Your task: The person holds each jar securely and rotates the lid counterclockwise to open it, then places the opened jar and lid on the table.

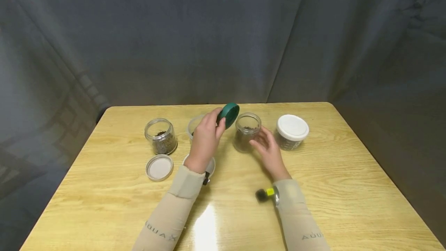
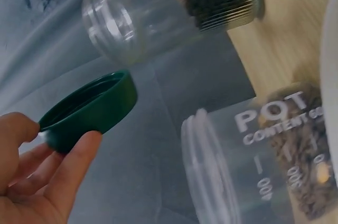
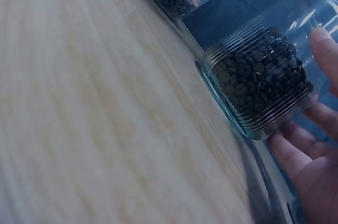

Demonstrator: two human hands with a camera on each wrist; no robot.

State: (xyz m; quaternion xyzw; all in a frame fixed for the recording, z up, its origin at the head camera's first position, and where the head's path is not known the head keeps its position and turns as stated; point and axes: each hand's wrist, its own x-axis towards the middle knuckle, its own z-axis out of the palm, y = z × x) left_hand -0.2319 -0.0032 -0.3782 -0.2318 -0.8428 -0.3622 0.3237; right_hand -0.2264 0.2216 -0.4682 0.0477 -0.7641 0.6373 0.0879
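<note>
A green screw lid [image 1: 228, 115] is pinched between the thumb and fingers of my left hand [image 1: 205, 138], raised above the table beside a glass jar [image 1: 244, 138]. The left wrist view shows the lid [image 2: 92, 110] tilted, its hollow side partly visible. My right hand [image 1: 268, 148] holds that jar from the right, thumb on the near side and fingers round the far side. The jar stands upright, uncapped, with dark pellets [image 3: 259, 73] in its ribbed lower part. Partly hidden behind my left hand is an open clear pot [image 2: 237, 166] marked "POT", also holding pellets.
At the left stands another open jar [image 1: 161, 136] of dark pellets, with a whitish lid [image 1: 159, 167] lying in front. A second white lid [image 1: 211, 165] shows partly beneath my left wrist. To the right is a pot capped with a white lid [image 1: 292, 127]. Grey curtains surround the wooden table [image 1: 348, 181].
</note>
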